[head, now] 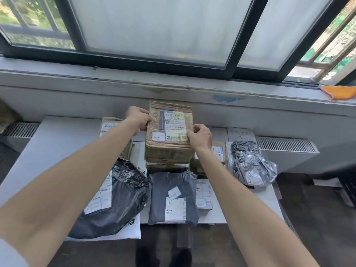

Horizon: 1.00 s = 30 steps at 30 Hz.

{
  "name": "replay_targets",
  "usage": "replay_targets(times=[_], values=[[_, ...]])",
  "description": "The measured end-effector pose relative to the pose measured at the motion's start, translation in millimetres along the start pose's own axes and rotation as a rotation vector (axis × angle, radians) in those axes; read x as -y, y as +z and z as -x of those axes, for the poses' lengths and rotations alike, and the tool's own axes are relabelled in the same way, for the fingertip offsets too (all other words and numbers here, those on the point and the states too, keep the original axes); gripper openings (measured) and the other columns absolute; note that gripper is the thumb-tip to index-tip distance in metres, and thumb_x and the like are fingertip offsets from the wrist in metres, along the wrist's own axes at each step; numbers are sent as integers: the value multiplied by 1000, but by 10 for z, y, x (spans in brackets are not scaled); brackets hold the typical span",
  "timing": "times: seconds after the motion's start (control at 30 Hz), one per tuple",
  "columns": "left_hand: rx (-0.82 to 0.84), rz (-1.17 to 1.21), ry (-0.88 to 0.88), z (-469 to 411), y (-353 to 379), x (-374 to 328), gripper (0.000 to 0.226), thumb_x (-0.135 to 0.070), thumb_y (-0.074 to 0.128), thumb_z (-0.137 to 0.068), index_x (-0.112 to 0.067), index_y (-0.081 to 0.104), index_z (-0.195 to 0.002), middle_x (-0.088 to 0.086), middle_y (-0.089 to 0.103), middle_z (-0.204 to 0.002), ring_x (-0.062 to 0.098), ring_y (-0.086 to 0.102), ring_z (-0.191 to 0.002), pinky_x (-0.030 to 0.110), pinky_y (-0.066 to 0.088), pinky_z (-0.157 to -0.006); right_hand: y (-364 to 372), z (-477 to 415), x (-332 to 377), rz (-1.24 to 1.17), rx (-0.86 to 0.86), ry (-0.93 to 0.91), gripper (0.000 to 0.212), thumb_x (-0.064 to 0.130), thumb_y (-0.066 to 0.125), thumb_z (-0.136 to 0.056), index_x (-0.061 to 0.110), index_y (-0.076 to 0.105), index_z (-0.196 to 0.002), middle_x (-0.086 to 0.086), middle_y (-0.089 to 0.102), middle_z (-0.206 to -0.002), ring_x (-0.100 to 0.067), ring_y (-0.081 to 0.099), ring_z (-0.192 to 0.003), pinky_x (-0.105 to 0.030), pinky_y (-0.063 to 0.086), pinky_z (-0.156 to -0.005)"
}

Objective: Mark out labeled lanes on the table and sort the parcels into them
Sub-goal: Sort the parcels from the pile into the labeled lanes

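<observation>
1. Both hands hold the worn brown cardboard box with a white shipping label [169, 132]. The left hand [138, 120] curls round its far left edge, and the right hand [201, 136] pinches its near right edge.
2. That box is at the back middle of the white table [57, 139], over a stack of flattish cardboard boxes [167, 166]. Whether it rests on the stack or is just lifted off it, I cannot tell.
3. Sorting looks well advanced, with the parcels in roughly three columns:
   - Left: a bulky black plastic mailer bag [115, 199], with a small cardboard box [109, 126] behind it.
   - Middle: a flat grey mailer [173, 191] in front of the stack.
   - Right: a crumpled silver-grey bag [250, 162].
4. A small white parcel [204, 193] lies just beside the grey mailer, and its lane is unclear.
5. A white card [240, 132] at the back right may be a lane label, but I cannot read it or make out any lane lines.
6. Probably left to do: settle the held box and place any stragglers.
</observation>
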<state>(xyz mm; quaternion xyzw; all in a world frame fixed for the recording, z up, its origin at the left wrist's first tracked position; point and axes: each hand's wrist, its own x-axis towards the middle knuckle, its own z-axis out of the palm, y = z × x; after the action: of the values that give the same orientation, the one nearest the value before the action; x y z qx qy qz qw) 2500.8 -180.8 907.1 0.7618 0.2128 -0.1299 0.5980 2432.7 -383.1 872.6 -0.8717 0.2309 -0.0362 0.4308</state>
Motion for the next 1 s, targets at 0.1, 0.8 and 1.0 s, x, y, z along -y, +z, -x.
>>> replay_targets(times=[0.1,0.8,1.0], values=[[-19,-20,-30,-29,11,116,20,8,68,-85,-10,62,-79,13,69,-85,26,71,-74,37,61,-62,34,26,-55,7,32,9,24,21,64,-86,16,65,-110,-1,66,-105,-13,57,-85,-20,38,-56],[5,-21,-59,40,81,440,17,9,66,-86,-8,63,-89,17,71,-96,28,72,-86,39,60,-62,9,219,-347,63,99,7,35,21,65,-88,16,55,-121,-4,60,-115,-18,61,-98,-32,54,-78],[38,-32,-46,134,92,543,36,9,60,-89,-1,60,-124,17,69,-105,28,70,-92,45,59,-83,8,259,-354,99,114,-12,36,20,64,-91,16,54,-125,-5,60,-119,-19,61,-100,-34,54,-80]])
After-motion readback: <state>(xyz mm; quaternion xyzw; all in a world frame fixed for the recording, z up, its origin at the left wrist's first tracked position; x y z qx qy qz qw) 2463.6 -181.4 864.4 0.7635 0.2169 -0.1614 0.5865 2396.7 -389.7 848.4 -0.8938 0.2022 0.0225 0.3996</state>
